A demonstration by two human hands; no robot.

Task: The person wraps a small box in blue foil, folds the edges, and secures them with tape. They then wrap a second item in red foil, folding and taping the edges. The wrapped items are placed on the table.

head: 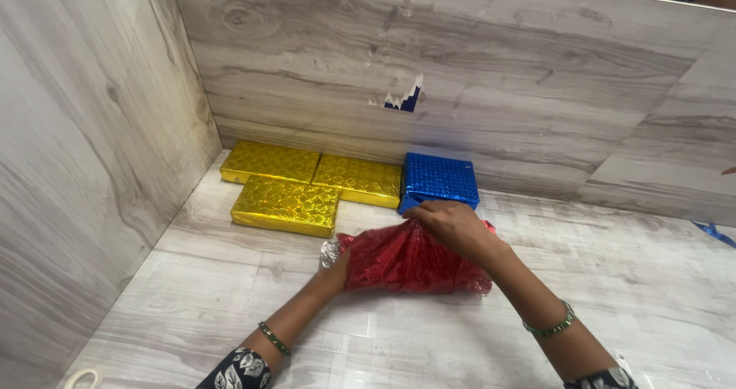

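A box partly covered in shiny red wrapping paper [402,262] lies on the grey wood-grain table [230,297]. My right hand [452,224] presses down on the far top edge of the red paper. My left hand [337,266] is tucked against the box's left end, mostly hidden under the red paper, where a bit of silver backing shows. Both wrists wear green bangles.
Three gold-wrapped boxes [287,205] and a blue-wrapped box [438,180] sit against the back wall. Wood-grain partitions close the left and back. A tape roll [80,377] lies at the bottom left, a blue paper scrap [714,233] at the right edge.
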